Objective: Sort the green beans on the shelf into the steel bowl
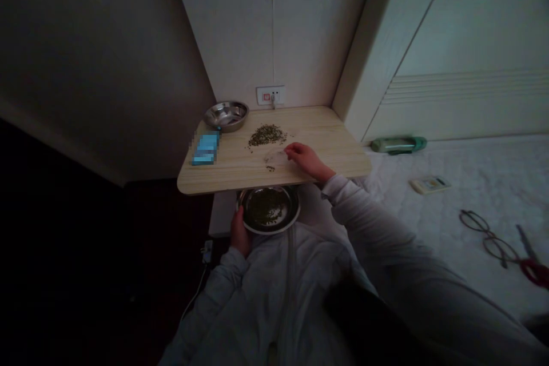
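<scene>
Phone-like slab, blue-lit, detail blurred [206,148], at left of pale wood-grain worktop [321,126]; probably parked there to stay viewable and clear of the loose stuff. Shiny round steel bowl [231,122] just beyond it, back-left corner, likely set aside so the middle stays free for spreading. Left hand [241,234] comes up from below, fingers wrapped on the left rim of a second round metal bowl [293,209] with small greenish seed-like grains [261,206] inside. That bowl sits under the near edge, over the lap: reads as a catch position, held to keep it level. Loose green-brown grain pile [267,135] mid-worktop, spread low, good for picking through by eye. Small separate cluster [270,168] lies nearer the edge, short reach to the bowl. Beside it, thin translucent film-like piece [275,158], material unclear. Right hand [305,160] is at its right end, fingers narrow, apparently pinching it. Far right, on white quilted bedding [394,200], off the work area: green-capped clear bottle [397,145], small pale rectangular device [430,184], thin-framed glasses [488,233], red-handled scissors [529,269].
</scene>
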### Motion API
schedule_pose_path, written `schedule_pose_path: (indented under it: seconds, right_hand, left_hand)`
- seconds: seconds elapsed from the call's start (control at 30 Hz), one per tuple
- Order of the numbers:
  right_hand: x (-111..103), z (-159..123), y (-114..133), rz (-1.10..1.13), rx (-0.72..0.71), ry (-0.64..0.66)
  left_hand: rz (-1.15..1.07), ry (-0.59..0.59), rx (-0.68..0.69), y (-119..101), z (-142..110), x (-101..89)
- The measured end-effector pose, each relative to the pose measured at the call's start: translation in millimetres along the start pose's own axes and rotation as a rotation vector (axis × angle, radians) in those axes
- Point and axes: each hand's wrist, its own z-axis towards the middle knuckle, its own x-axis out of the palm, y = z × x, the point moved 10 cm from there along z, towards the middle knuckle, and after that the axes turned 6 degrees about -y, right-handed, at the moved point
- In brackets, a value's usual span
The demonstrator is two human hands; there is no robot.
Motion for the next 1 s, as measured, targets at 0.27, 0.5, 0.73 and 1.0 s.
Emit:
schedule_pose_path:
  seconds: [0.27, 0.5, 0.73, 1.0]
  right_hand:
    - [-12.6, -5.6, -29.6, 0.013, 0.067, -0.199]
    - [-14.3, -5.5, -31.0, -0.014, 0.076, -0.224]
    - [-14.1, -11.2, -24.6, -0.036, 0.069, -0.203]
    - [-8.4, -12.0, -28.1, 0.045, 0.057, -0.146]
  left_hand:
    - [-0.087, -0.010, -0.286, 20.3, -10.9, 30.7]
    - [-0.051, 0.007, -0.286, 23.5, -10.6, 32.5]
    - [-0.030, -0.002, -0.176, 22.9, 2.6, 18.5]
    - [-0.005, 0.047, -0.071, 18.7, 9.7, 18.1]
